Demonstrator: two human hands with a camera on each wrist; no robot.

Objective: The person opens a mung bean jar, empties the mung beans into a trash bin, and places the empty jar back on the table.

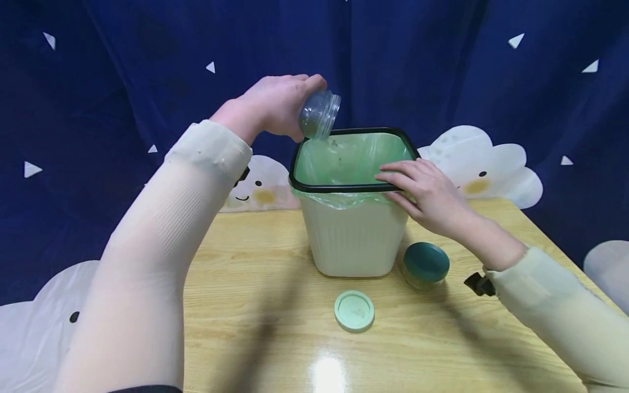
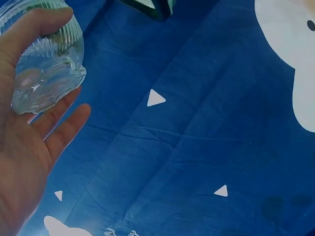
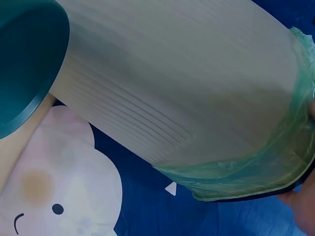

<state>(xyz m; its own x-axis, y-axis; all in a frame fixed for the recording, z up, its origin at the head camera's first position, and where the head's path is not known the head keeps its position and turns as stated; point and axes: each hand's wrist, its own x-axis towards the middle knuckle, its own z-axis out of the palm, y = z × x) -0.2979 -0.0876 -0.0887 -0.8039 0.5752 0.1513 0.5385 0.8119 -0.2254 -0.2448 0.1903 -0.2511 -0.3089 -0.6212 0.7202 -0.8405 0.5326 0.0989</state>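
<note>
Head view, left grip (image 1: pixel 280 106) pinching tilted jar (image 1: pixel 316 115), right grip (image 1: pixel 429 191) pinching bin (image 1: pixel 351 234), lid (image 1: pixel 354 311) in front, bowl (image 1: pixel 425 266) beside

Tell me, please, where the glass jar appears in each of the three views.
Head: the glass jar is at upper middle, tilted in the left hand near the bin.
Left wrist: top-left corner, held.
Right wrist: not in this picture.
Shared landmark: the blue curtain, visible in all three.
</note>
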